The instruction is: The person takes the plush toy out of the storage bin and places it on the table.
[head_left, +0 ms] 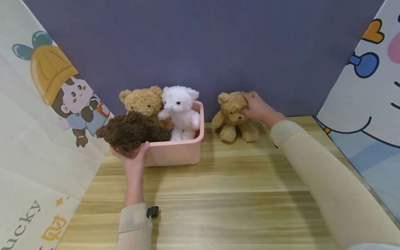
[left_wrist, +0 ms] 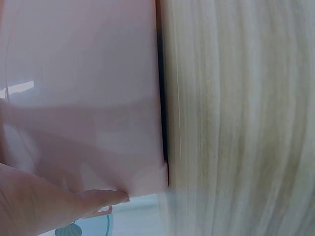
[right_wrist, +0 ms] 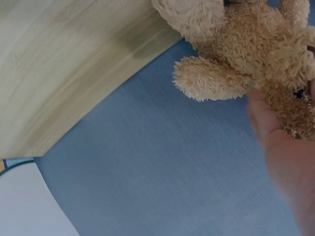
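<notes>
My left hand (head_left: 132, 156) grips the front-left corner of a pink plastic bin (head_left: 175, 154), thumb at the front rim and fingers round the left end. In the left wrist view, a straight finger (left_wrist: 101, 197) lies along the bin's end. Just above this hand, a dark brown plush bear (head_left: 128, 132) slumps over the rim. Behind it in the bin sit a tan teddy bear (head_left: 143, 100) and a white plush bear (head_left: 179, 104). My right hand (head_left: 259, 109) holds the head of a smaller tan teddy bear (head_left: 232, 113), upright right of the bin.
The wooden tabletop (head_left: 218, 201) runs back to a dark blue-grey wall (head_left: 200, 45). A cartoon-printed white panel (head_left: 18, 139) rises at the left, another printed panel (head_left: 353, 100) at the right. A small black clip (head_left: 153, 211) sits at my left cuff.
</notes>
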The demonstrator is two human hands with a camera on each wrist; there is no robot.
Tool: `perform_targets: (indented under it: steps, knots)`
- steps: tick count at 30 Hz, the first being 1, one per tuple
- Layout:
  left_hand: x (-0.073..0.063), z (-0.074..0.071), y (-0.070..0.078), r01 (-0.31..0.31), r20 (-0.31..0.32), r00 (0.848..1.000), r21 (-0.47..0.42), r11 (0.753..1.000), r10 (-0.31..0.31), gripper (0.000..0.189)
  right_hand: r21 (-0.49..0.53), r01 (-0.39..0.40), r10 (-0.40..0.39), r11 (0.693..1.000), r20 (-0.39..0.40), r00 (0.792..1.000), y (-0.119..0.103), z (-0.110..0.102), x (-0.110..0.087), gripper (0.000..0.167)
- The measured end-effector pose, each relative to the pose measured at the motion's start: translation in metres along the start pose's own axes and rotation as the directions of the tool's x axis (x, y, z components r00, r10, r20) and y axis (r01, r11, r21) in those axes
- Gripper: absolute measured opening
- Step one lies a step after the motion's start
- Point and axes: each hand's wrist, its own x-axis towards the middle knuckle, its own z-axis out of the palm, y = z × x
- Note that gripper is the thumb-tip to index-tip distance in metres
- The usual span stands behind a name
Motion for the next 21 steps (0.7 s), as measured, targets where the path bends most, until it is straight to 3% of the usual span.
perform_targets:
  steps: [12,17,21]
  knots:
    - [0.001,0.0,-0.003,-0.038,0.012,0.999,-0.026,0.999,0.038,0.135,0.009,-0.167,0.167,0.986,-0.012,0.986,-0.003,-0.012,0.002,0.084]
    - [0.002,-0.001,-0.003,-0.048,-0.001,0.999,-0.018,0.999,0.048,0.135,0.008,-0.151,0.151,0.989,0.004,0.989,-0.005,-0.016,0.005,0.086]
    - [0.002,-0.001,-0.004,-0.037,0.002,0.999,-0.011,0.999,0.037,0.137,-0.045,-0.105,0.108,0.993,0.069,0.992,-0.008,-0.025,0.006,0.085]
